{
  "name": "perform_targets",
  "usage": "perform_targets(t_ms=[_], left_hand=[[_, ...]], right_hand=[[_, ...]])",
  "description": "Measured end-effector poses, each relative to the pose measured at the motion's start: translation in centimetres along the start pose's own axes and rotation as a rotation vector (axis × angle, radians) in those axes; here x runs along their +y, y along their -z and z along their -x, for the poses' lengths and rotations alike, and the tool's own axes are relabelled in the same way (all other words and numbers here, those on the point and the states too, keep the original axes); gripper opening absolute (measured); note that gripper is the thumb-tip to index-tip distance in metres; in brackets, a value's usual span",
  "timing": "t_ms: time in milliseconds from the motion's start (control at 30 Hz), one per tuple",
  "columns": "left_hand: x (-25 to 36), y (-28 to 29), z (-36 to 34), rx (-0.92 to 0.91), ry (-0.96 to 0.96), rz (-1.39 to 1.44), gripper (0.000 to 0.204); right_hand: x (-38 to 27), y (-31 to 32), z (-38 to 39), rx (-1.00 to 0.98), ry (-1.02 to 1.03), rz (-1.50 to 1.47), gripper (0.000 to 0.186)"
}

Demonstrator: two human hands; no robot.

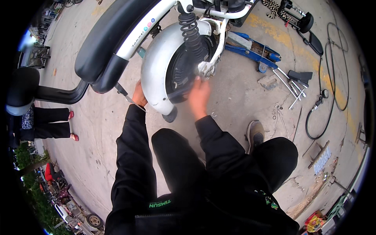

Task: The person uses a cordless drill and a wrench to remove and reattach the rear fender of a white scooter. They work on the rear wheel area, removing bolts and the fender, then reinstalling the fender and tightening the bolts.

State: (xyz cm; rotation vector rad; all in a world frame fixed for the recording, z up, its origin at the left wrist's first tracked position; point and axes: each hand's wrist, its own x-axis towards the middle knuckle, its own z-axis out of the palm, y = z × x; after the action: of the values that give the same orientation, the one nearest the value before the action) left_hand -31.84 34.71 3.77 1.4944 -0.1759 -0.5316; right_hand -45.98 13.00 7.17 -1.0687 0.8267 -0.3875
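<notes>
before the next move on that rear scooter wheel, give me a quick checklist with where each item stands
1. Left hand steady on the silver-grey wheel fender: ok, it rests at the fender's left edge.
2. Right hand placed on the black wheel hub: cannot tell, the hand is motion-blurred.
3. Tool in either hand: cannot tell.
4. Blue floor jack supporting the scooter: cannot tell, contact is hidden.
5. Loose metal rods and wrenches clear of the brown shoe: ok, they lie apart on the concrete.
</notes>
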Motion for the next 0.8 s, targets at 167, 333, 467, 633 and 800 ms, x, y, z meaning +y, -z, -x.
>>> perform_targets(t_ms=[167, 333, 467, 633, 800], left_hand=[[1.8, -1.4, -4.7, -0.192, 0.006, -0.338, 0.051], [3.7, -1.3, -5.2, -0.183, -0.003, -0.495, 0.049], [3.8, -3.2, -5.4, -0.152, -0.008, -0.57, 0.048], [8.8, -3.1, -4.1, -0.036, -0.012, -0.679, 0.047], [11.7, -4.8, -4.3, 0.03, -0.045, -0.751, 0.046]], right_hand=[[1.7, -0.5, -0.6, 0.09, 0.045, -0.027, 0.036], [2.8, -1.1, -0.7, 0.225, 0.307, 0.214, 0.035], [3.5, -0.2, -1.6, 0.362, 0.473, 0.515, 0.036], [1.5, -2.1, 0.2, 0.341, 0.318, 0.316, 0.036], [2.4, -2.5, 0.3, 0.383, 0.188, 0.227, 0.042]])
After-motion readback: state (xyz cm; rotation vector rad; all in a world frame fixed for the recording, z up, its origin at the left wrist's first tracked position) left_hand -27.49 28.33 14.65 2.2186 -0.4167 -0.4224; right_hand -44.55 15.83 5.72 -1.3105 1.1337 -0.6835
